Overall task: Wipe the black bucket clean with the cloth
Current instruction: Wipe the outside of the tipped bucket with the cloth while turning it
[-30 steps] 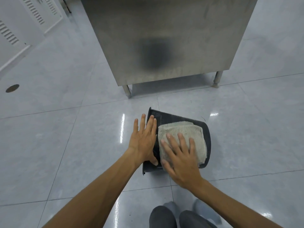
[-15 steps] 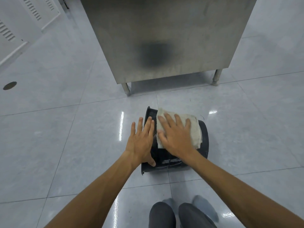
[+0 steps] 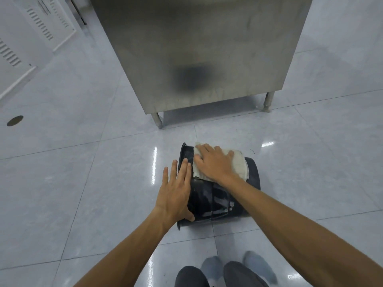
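Head view shows us the black bucket [image 3: 215, 195] lying on its side on the tiled floor [image 3: 83, 183], rim to our left and base to our right, just in front of the steel cabinet [image 3: 196, 48]. We cannot see into the bucket from this angle, so its contents cannot be told.

Our right hand [image 3: 213, 162] lies palm down on the cloth [image 3: 238, 164], which is spread over the upper far part of the bucket's curved wall. Its fingers [image 3: 204, 147] are slightly spread and flat, pressing the cloth to the plastic rather than pinching it. The forearm reaches in from the lower right, crossing over the bucket.

Our left hand [image 3: 176, 191] rests flat against the rim end of the bucket. Its fingers [image 3: 183, 168] are extended and close together, pointing away from us, with the thumb set on the near lower edge of the wall. Nothing is gripped in it.

We note the bucket is smooth, glossy plastic, cylindrical and tapered slightly toward the base, with pale streaks on the near side of its wall. The cloth is a pale, coarse, folded rectangle. The floor is glossy grey tile with thin joints and light glints. The cabinet is brushed metal on short round legs [image 3: 157, 121].
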A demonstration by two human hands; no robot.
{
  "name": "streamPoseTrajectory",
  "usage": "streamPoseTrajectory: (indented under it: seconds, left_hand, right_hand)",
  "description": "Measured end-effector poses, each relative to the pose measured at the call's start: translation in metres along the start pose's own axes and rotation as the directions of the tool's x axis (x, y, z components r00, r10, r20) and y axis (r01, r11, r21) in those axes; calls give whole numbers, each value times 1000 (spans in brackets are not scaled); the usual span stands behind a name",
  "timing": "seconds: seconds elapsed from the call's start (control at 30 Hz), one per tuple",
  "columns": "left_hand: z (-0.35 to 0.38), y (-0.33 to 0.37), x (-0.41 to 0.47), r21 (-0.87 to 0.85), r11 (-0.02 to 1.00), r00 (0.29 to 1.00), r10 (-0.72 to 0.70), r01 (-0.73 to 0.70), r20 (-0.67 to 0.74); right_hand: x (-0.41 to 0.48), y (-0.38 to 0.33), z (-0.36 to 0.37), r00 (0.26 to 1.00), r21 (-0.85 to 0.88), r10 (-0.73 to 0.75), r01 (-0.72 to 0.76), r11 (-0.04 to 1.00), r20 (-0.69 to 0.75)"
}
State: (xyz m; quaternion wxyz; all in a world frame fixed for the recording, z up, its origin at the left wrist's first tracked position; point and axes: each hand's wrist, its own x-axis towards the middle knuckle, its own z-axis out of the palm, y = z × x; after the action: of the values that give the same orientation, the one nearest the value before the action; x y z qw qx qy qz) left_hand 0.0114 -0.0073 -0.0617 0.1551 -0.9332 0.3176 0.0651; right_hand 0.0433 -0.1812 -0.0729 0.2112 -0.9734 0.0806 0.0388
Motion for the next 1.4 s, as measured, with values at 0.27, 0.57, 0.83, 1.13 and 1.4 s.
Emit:
streamPoseTrajectory:
  seconds: [0.27,0.57,0.83,1.13,1.4]
  left_hand:
    - [-4,-3,8,-37,999,999,-29,29,14]
    - [-3,0,3,-21,1000,1000,-11,10,-20]
    - [-1,-3,5,-34,999,1000,2,-2,9]
    - [-3,-7,16,-97,995,1000,-9,12,29]
    - [-16,-10,34,-95,996,999,4,1,53]
  right_hand:
    - [-63,13,47,943,-137,-186,153,979,-276]
    - [-105,17,66,926,-139,-199,162,977,-322]
    - [-13,18,10,994,-57,43,-49,997,-103]
    - [-71,17,48,952,-183,-155,108,977,-265]
    - [-117,30,76,916,-240,-274,207,949,-294]
